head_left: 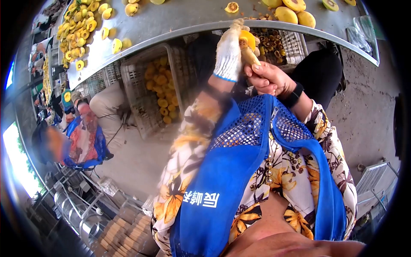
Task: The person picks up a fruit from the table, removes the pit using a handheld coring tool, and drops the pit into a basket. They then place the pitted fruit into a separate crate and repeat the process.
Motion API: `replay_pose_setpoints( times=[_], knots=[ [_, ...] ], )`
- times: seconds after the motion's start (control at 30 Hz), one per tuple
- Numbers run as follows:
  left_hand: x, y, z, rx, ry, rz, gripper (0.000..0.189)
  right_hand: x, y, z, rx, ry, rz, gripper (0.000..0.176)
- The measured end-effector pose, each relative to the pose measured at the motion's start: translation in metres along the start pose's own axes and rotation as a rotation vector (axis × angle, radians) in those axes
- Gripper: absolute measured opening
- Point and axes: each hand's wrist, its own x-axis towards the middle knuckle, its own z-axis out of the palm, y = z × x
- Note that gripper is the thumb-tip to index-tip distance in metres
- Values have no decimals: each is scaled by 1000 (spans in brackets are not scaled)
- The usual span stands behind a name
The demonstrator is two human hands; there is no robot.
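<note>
My left hand (pixel 228 53), in a white knitted glove, is closed around a halved yellow peach (pixel 252 37) just off the table's near edge. Bare and with a dark band at the wrist, my right hand (pixel 270 79) grips the pale handle of a pitting tool (pixel 249 55). The tool's working end meets the cut face of the peach; its tip is hidden there. Below and behind the hands, a crate (pixel 295 46) holds dark brown peach pits and scraps.
On the metal table (pixel 171 20) lie a heap of peach halves (pixel 77 34), several whole peaches (pixel 287 15) and a clear plastic bag (pixel 359 36). A white crate (pixel 128 81) of peach halves stands below. A co-worker (pixel 85 137) sits at the left.
</note>
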Motion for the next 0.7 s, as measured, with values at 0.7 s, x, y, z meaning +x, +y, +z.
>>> replay_pose_setpoints(
  times=[0.7],
  knots=[
    [138,16,144,2033,-368,1429,23,-47,-22,-2,-1004,922,-567,13]
  ],
)
